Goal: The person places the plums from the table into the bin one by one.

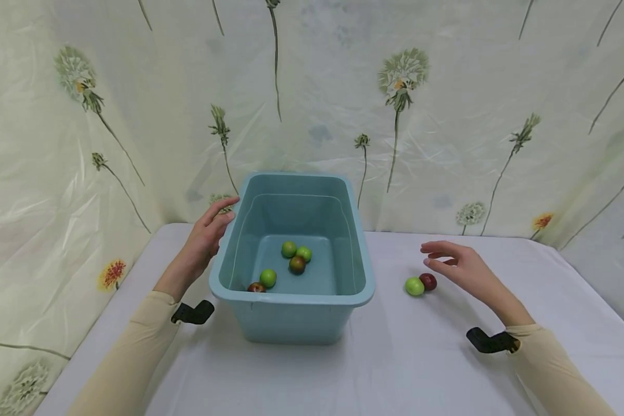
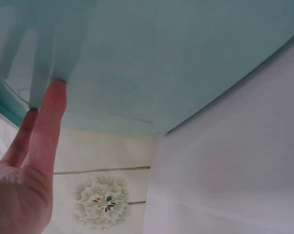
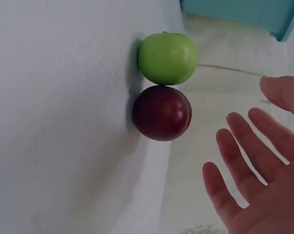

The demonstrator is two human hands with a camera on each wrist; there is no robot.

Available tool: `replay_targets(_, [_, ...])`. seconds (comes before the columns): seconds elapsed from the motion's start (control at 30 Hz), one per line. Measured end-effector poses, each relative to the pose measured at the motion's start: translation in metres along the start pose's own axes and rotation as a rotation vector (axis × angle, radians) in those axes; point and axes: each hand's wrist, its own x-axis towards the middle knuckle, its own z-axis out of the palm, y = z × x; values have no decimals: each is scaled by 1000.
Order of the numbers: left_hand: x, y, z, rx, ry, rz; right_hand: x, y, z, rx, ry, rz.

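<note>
A blue plastic bin (image 1: 293, 320) stands on the table, holding several small round fruits, some green (image 1: 268, 278) and some brownish red (image 1: 297, 265). My left hand (image 1: 204, 240) is at the bin's left side; in the left wrist view its extended fingertips (image 2: 57, 90) touch the outer wall below the rim. To the right of the bin, a green fruit (image 3: 167, 58) and a dark red plum (image 3: 162, 113) lie side by side on the cloth, touching. Above and just right of them hovers my right hand (image 1: 465, 268), fingers loosely bent and apart, nothing between them.
White cloth (image 1: 395, 364) covers the table. Behind and at both sides hangs a pale curtain (image 1: 317, 86) printed with dandelions. Each wrist carries a black camera mount, one at the left (image 1: 193, 312) and one at the right (image 1: 491, 341).
</note>
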Motion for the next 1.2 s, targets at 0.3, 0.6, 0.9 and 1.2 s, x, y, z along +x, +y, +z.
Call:
replay_targets(0.3, [0, 0, 1, -4, 8, 6, -8, 11, -3, 8, -34, 18])
replay_targets(0.6, [0, 0, 1, -22, 5, -3, -15, 21, 0, 37, -118, 62])
replay_targets(0.9, [1, 1, 1, -24, 6, -1, -20, 28, 4, 103, -213, 34])
replay_targets(1.2, [0, 1, 1, -30, 2, -12, -21, 28, 6, 53, -209, 44])
